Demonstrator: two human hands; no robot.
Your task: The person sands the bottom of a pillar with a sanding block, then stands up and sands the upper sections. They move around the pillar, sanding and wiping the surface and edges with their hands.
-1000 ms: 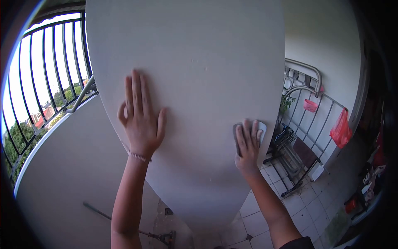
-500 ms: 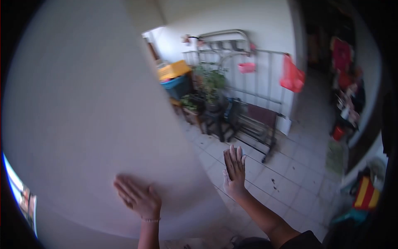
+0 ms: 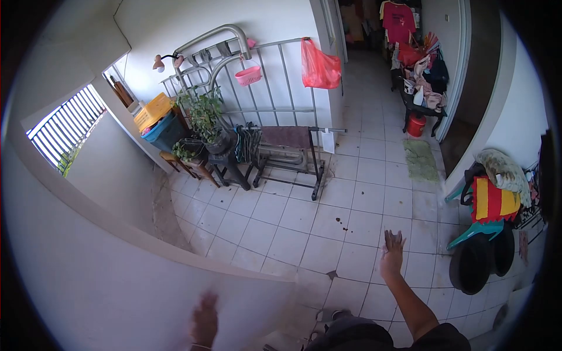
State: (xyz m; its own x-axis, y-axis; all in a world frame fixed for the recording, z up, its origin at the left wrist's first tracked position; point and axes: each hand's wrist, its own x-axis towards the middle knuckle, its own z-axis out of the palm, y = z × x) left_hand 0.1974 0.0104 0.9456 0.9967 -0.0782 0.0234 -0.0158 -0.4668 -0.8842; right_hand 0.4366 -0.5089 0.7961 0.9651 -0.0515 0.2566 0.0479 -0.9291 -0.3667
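At the bottom of the head view, my left hand [image 3: 205, 319] is over or against the pale wall [image 3: 134, 275]; motion blurs its fingers, and I cannot tell whether it touches the surface. My right hand [image 3: 393, 256] is raised above the tiled floor [image 3: 345, 263], fingers apart and whitish at the tips, holding nothing. The floor tiles around it carry a few dark spots.
Along the back wall stand a metal frame [image 3: 283, 76] with a red bag [image 3: 320, 65], a potted plant [image 3: 202, 114], a blue bin [image 3: 164, 133] and a low rack [image 3: 319, 167]. On the right are a green chair [image 3: 477, 233] and black tubs [image 3: 470, 266].
The view has swung so the wall fills less of the left side and more floor shows. My left hand is lower and blurred; my right hand appears further right and lower.
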